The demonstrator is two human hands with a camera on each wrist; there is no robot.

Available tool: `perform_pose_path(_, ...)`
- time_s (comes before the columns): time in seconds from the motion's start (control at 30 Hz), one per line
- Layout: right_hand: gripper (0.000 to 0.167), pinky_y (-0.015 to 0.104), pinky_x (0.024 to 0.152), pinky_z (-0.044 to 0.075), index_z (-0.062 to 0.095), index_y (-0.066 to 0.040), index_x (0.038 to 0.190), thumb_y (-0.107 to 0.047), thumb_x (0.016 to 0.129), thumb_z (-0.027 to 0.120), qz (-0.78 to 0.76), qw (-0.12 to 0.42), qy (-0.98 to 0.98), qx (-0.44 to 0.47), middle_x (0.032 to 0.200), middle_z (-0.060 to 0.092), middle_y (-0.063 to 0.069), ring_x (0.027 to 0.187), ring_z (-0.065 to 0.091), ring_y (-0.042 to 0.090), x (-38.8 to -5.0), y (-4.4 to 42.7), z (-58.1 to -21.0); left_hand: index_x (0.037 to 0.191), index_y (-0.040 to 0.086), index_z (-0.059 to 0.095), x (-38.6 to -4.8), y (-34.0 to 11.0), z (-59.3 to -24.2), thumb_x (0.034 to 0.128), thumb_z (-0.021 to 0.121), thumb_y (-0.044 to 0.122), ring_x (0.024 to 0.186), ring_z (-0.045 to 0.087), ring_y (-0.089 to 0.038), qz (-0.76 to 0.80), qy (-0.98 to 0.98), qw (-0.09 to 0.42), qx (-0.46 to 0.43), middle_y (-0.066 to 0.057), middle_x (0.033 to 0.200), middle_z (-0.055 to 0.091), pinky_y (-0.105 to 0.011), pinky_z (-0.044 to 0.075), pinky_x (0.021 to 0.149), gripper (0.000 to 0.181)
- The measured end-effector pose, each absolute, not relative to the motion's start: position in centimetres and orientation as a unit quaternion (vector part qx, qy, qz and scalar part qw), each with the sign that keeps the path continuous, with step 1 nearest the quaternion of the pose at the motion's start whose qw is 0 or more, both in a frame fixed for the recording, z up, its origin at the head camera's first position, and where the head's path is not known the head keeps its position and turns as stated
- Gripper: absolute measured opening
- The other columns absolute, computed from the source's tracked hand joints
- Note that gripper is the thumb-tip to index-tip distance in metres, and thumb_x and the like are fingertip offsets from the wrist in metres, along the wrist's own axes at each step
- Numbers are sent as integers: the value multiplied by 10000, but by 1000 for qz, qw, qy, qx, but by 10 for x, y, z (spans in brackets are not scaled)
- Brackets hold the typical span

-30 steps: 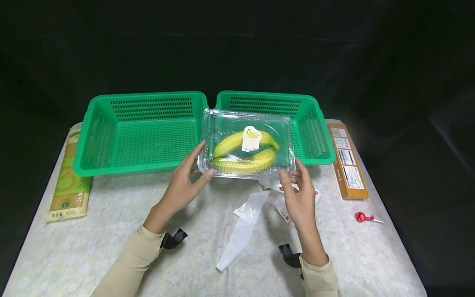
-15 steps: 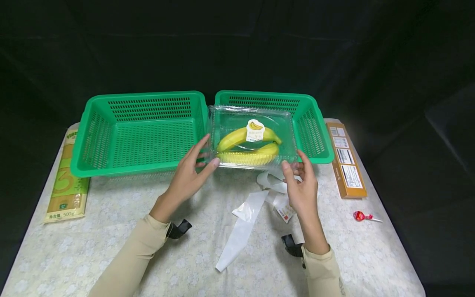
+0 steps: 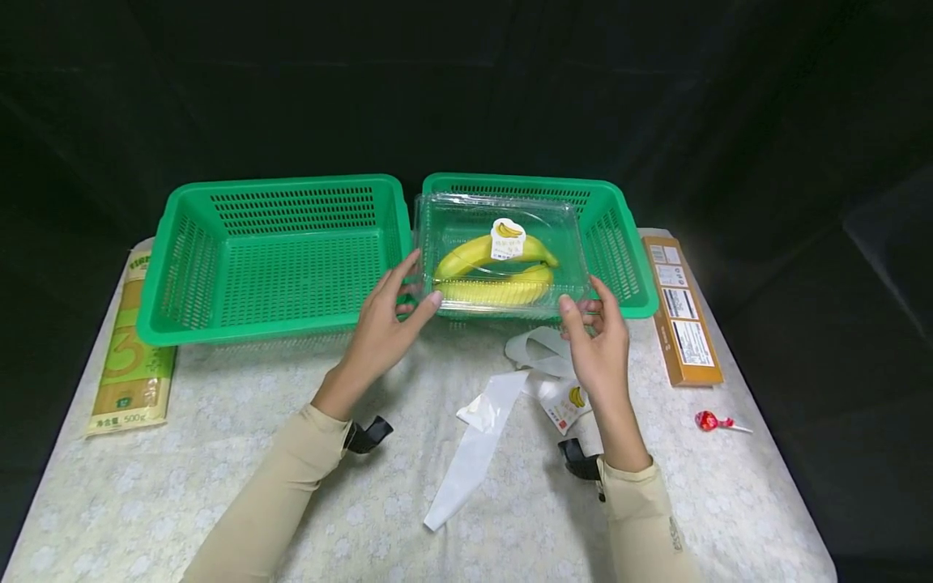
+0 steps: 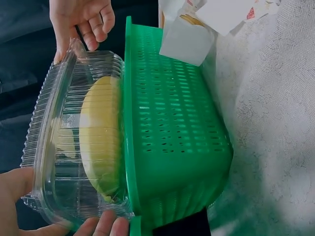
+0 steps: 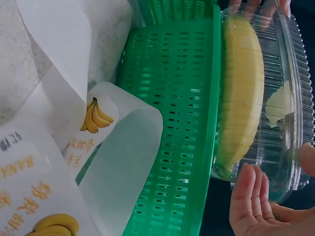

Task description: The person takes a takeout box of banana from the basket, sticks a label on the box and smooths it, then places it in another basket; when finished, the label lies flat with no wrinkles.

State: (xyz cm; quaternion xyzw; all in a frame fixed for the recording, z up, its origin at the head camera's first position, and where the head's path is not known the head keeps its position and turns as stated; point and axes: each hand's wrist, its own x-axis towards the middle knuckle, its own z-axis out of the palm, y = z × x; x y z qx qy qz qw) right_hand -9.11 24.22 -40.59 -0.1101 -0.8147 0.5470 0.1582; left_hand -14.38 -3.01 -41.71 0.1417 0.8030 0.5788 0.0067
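Both hands hold a clear plastic clamshell box over the right green basket. Inside lie two yellow bananas, and a white banana label is stuck on the lid. My left hand grips the box's near left corner, thumb on top and fingers at the side and below. At the near right corner my right hand grips it the same way. In both wrist views the box's underside sits at or just above the basket's rim; whether it touches is unclear.
The left green basket stands beside the right one. On the table lie a strip of label backing paper, a noodle packet at the left, an orange-brown carton and a red lollipop at the right.
Both hands have carried the box away from me and slightly right, from between the two baskets to over the right basket. The grip has stayed the same.
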Motion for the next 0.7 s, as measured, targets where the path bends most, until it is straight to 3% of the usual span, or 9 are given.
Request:
perform_pose_path(0.4, 629, 192, 677, 571, 410, -95, 1525, -234, 972, 676, 553, 165, -810, -106, 946, 508, -58, 805, 573, 7, -105, 251, -405, 1539, 144, 411, -157, -22, -419, 947, 709, 213, 1237, 601, -313, 608, 783, -2, 133, -154, 1392, 542, -451, 561, 973, 667)
perform_pose_path(0.7, 683, 165, 665, 557, 358, -127, 1556, -269, 969, 678, 538, 96, -828, -127, 962, 538, -40, 778, 571, -9, -114, 264, -413, 1507, 59, 446, -164, -15, -423, 937, 720, 186, 1173, 630, -301, 561, 818, 16, 124, -171, 1323, 609, -411, 573, 928, 645)
